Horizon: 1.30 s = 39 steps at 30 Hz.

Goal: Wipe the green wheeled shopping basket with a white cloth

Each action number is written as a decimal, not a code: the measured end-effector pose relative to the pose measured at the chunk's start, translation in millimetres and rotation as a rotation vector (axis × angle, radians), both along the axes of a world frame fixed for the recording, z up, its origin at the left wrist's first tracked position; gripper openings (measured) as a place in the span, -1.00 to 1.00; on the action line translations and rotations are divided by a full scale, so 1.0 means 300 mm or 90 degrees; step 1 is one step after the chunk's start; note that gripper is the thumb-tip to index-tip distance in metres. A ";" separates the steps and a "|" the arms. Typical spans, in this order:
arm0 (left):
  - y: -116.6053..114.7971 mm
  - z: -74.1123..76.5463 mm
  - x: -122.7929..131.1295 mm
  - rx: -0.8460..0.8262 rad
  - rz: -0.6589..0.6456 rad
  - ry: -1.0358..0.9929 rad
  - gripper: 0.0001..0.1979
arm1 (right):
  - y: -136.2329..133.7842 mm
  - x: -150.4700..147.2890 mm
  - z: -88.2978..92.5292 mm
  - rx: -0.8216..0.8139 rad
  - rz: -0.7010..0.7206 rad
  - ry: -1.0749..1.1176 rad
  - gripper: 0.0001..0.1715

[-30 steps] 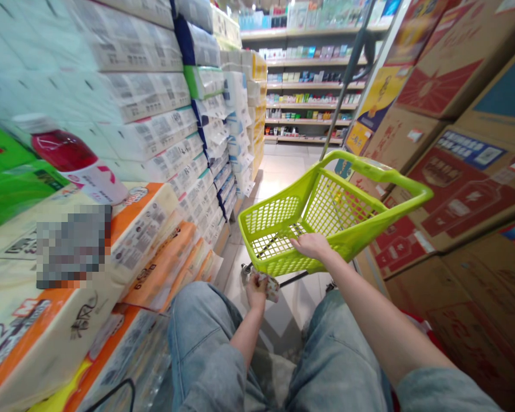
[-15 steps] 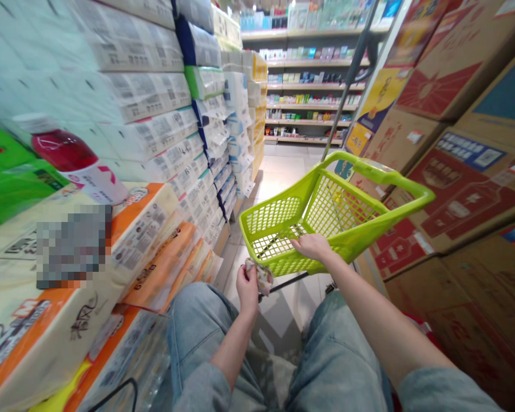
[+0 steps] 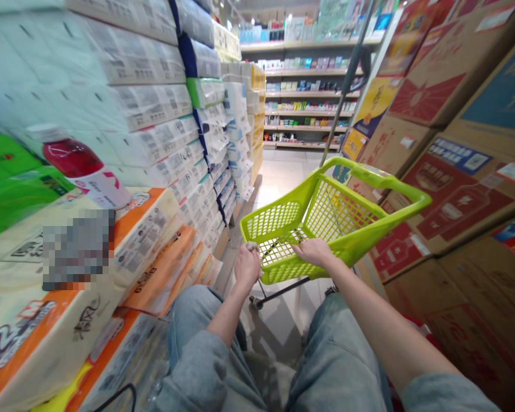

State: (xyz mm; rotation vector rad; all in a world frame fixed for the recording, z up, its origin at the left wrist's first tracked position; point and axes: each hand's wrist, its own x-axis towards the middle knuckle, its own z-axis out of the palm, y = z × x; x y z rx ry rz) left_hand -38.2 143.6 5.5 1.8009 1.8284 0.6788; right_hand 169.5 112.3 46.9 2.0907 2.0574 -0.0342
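Note:
A lime-green shopping cart [image 3: 278, 214] stands in front of my knees, its handle toward the upper right. My right hand [image 3: 313, 252] is closed over the near rim of its basket. At the basket's near left corner, my left hand [image 3: 246, 266] is closed round a cloth [image 3: 252, 246]; only a small pale bit of it shows above the fingers. That hand is against the corner of the rim, and part of the corner is hidden behind it. Latticed plastic forms the basket's walls and floor.
Packs of tissue paper [image 3: 141, 106] are stacked along the left. Nearer, a bottle with red liquid [image 3: 75, 160] and a blurred-out dark object [image 3: 79, 249] rest on a tissue pack. Cardboard cartons [image 3: 446, 183] line the right. Store shelves [image 3: 304, 97] stand behind, and a pole [image 3: 347, 80] rises beyond the cart.
My left hand has moved up to the cart's near left corner with the cloth, which is now mostly hidden. My right hand stays on the rim. The view has shifted slightly.

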 end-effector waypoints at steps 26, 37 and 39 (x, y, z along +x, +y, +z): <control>-0.155 0.014 0.022 -0.136 -0.214 0.171 -0.55 | -0.061 0.086 -0.021 0.006 -0.018 -0.006 -0.32; 0.119 -0.024 -0.032 -0.120 -0.120 0.085 -0.53 | -0.053 0.049 -0.019 0.051 0.025 -0.014 -0.30; 0.162 -0.006 -0.034 -0.127 -0.112 0.109 -0.54 | -0.054 0.042 -0.018 0.055 0.031 -0.014 -0.30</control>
